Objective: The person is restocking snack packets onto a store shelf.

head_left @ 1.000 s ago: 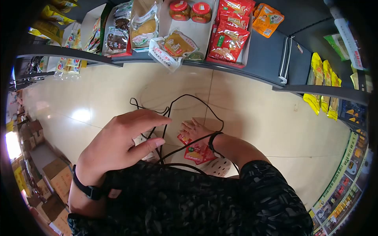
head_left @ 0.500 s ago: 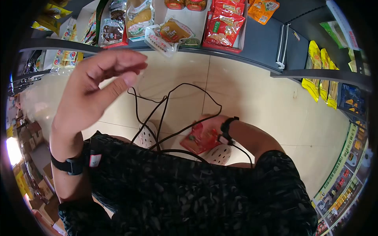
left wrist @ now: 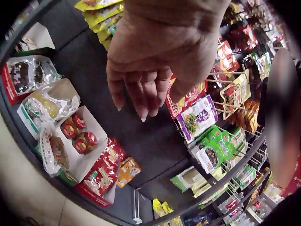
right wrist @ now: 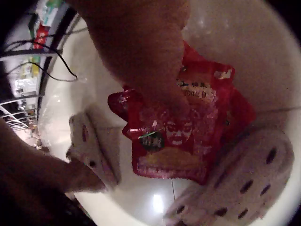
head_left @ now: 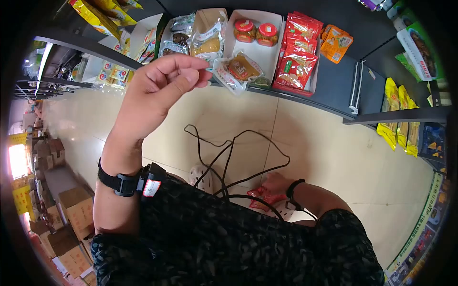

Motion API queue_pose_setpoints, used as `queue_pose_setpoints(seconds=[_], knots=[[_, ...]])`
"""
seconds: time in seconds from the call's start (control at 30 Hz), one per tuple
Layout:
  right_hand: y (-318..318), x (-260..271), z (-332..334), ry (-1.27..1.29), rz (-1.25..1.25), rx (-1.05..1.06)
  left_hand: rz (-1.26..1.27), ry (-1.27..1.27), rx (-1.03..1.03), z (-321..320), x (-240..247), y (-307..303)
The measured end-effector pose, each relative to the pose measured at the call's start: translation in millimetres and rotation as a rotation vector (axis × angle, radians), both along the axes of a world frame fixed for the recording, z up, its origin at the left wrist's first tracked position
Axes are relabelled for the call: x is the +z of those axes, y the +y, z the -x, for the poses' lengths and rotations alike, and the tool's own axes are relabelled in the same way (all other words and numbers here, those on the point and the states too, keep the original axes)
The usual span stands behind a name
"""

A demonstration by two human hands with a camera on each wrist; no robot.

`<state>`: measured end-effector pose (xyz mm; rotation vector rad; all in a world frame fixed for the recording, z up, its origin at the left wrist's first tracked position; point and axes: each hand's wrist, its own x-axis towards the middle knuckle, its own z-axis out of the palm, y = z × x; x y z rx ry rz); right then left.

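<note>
Low between the feet, my right hand (head_left: 275,183) grips several red food packets (head_left: 260,196). In the right wrist view the fanned packets (right wrist: 174,157) lie over one another, with the right hand (right wrist: 141,56) reaching down onto the top one; its fingertips are hard to make out in the dark. My left hand (head_left: 160,93) is raised in front of the shelf, its fingers loosely bent around nothing. Seen from the left wrist, that hand (left wrist: 157,61) hangs over the dark shelf board, beside the boxes of packaged food.
On the shelf (head_left: 331,100) stand a box of red packets (head_left: 296,71), two red-lidded jars (head_left: 256,32), a vacuum-packed food bag (head_left: 243,69) and an orange packet (head_left: 336,44). A black cable (head_left: 257,132) loops across the floor near the clog shoes (head_left: 200,178). Cardboard boxes (head_left: 76,209) are at left.
My left hand has risen and moved forward toward the shelf edge. The right hand, spread over the red packets at first, now has its fingers curled on them.
</note>
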<state>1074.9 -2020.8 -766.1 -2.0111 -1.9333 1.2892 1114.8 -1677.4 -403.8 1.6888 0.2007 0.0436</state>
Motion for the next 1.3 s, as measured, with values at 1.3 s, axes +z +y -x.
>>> queue_pose_setpoints(seconds=[1.3], knots=[[192, 424, -147, -0.519, -1.512, -0.981, 1.25, -0.524, 0.027, -13, 34, 10]])
